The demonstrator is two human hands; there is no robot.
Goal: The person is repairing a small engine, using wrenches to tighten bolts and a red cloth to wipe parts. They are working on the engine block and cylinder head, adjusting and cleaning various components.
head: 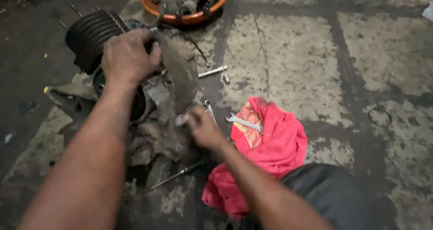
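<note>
— What was hard to make out on the engine point(153, 99)?

— Its lower half was lost in grime and shadow, and the forearms covered part of the casing. It lay on the floor, greasy and grey, with a black finned cylinder point(90, 36) at its far-left end.

— And the hands?

— The left hand point(128, 56) was clamped over the engine's top. The right hand point(203, 128) was curled shut at the engine's near-right side on something pale and blurred.

— Around the engine?

— To its right lay a spanner point(243, 121) on a red cloth point(275, 148); beyond it stood an orange bowl point(189, 18), cut off by the frame.
</note>
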